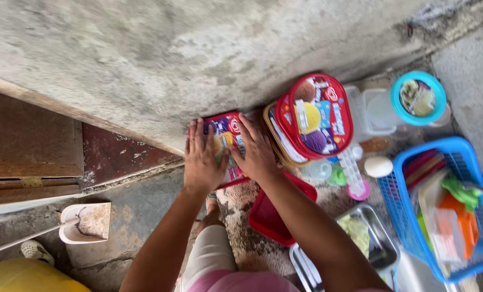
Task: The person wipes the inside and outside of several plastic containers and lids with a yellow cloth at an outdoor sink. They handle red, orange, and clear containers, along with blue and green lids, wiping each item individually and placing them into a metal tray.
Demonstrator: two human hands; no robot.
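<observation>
Both of my hands press flat on a red-lidded plastic tub (226,141) with colourful pictures on its lid, standing at the foot of a grey concrete wall. My left hand (202,158) covers the tub's left part and my right hand (256,151) its right part, fingers spread on the lid. Just to the right, a larger round tub (317,116) with a red-rimmed pictured lid leans on other tubs. A loose red lid (276,213) lies below my right forearm.
A blue basket (457,157) holding plastic lids and containers stands at the right. A clear jar with a teal lid (417,100), a white egg-shaped object (378,166), metal trays (379,243), a white dustpan (87,221) and a yellow container (25,276) lie around.
</observation>
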